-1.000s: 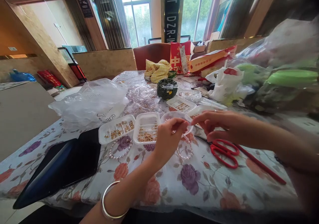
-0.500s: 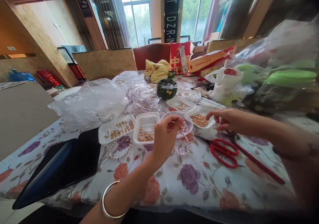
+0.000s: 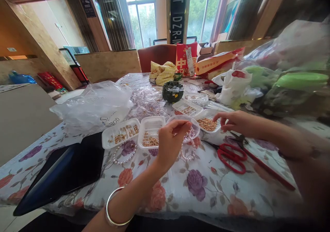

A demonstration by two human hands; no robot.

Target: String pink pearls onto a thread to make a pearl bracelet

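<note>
Beneath both hands, a table is covered by a floral cloth (image 3: pixel 177 204). A crumpled plastic bag (image 3: pixel 92 104) is set beyond and to the left of the left hand (image 3: pixel 170 139), and a flat black object (image 3: pixel 64 166) is laid nearer, also on that side. The fingertips of the left hand are pinched together, and a pearl strand (image 3: pixel 189 159) is held hanging below them. The fingers of the right hand (image 3: pixel 237 122) are loosely curled; whether anything is gripped cannot be told. Below the right hand, a red-handled tool (image 3: pixel 270 170) and scissors (image 3: pixel 219 153) are placed. Two divided trays (image 3: pixel 153 122) are lined up left of and behind the left hand. A round bowl (image 3: pixel 198 134) is partly hidden behind its fingertips. By the right fingertips, small gold beads (image 3: pixel 207 124) are contained in a white tray (image 3: pixel 205 115).
</note>
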